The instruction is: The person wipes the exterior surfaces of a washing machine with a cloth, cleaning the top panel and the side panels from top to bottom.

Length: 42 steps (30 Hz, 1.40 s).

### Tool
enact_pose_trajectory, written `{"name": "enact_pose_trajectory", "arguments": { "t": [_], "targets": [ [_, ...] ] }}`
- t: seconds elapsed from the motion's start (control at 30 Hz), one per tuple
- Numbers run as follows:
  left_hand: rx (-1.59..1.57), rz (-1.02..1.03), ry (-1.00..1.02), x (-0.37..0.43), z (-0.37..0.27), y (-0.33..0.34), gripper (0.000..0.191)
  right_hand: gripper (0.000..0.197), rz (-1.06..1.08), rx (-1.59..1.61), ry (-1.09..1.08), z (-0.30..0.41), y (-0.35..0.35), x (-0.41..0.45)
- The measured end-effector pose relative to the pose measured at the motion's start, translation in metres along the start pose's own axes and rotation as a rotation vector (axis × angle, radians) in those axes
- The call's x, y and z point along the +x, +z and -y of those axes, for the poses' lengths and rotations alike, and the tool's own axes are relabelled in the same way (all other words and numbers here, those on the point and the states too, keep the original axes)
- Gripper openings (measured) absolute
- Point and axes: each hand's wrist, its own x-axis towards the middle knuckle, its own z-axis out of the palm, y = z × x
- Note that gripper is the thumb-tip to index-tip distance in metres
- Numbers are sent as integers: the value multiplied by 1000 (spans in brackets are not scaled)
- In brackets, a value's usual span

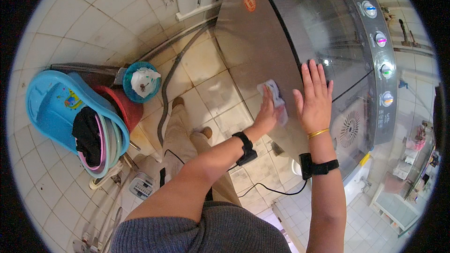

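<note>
My left hand (266, 116) presses a pale, crumpled cloth (279, 103) against the grey front panel (260, 45) of a twin-tub washing machine. Some of the cloth sticks out past the fingers, towards the panel's top edge. My right hand (314, 102) lies flat on the machine's top near its front edge, palm down and holding nothing. Under and beyond its fingers is the dark see-through lid (316, 17). Nearer to me, a smaller lid (351, 130) shows a round slotted vent beneath it. Both wrists wear black straps with small boxes.
Knobs line the control panel (378, 56) on the far side. A grey drain hose (172, 73) runs across the tiled floor. To the left, a blue baby bathtub (49, 102) holds stacked basins and black fabric, beside a red bucket (132, 110) and a blue waste bin (128, 89). A cable (270, 190) hangs between my wrists.
</note>
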Motion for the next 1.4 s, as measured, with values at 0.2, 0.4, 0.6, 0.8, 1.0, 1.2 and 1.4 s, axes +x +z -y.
{"name": "enact_pose_trajectory", "arguments": {
  "t": [0.2,0.4,0.6,0.8,1.0,1.2,1.4],
  "targets": [
    [31,-104,22,7,-21,-5,89,68,-16,-2,-12,0,-1,3],
    [283,-17,359,-20,-36,16,100,68,-19,-15,-8,-4,2,-1],
    [319,-75,391,-9,-18,7,88,68,-17,-15,-10,-1,1,0],
    [46,-95,97,25,-21,-19,85,67,-30,-3,-4,0,0,1],
    [99,-82,199,4,-37,5,89,67,-30,-15,1,-3,1,1],
    [-309,68,236,-4,-16,20,91,68,2,5,-9,6,-2,9],
    [118,-74,138,25,-6,-12,89,70,26,-26,12,-6,1,-1]
  ]
}}
